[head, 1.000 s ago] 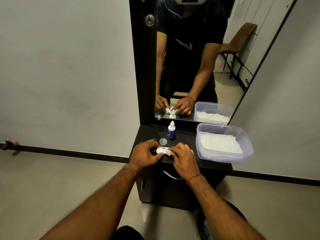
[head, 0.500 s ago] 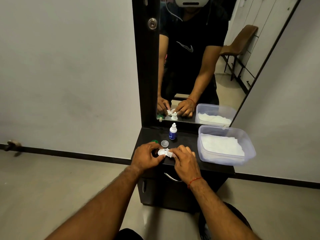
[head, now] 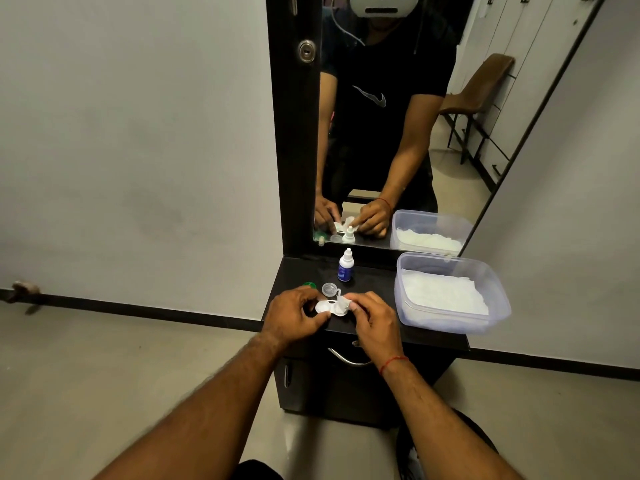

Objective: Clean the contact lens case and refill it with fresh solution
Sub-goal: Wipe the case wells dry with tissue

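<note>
A white contact lens case (head: 325, 306) lies on the dark cabinet top (head: 374, 275), near its front edge. My left hand (head: 294, 315) pinches the case's left end. My right hand (head: 372, 320) presses a small piece of white tissue (head: 343, 304) into the case's right well. A clear round cap (head: 329, 289) lies just behind the case, and a green cap (head: 309, 285) peeks out behind my left hand. A small solution bottle (head: 345, 266) with a blue label and white tip stands upright further back.
A clear plastic tub (head: 498, 303) holding white tissues sits at the right of the cabinet top. A tall mirror (head: 398, 133) rises behind, reflecting a person and a brown chair. A metal drawer handle (head: 343, 357) is below the front edge. Grey walls flank the cabinet.
Both hands stay on the case. The tissue under my right fingers has shifted slightly and the case's left well now shows more.
</note>
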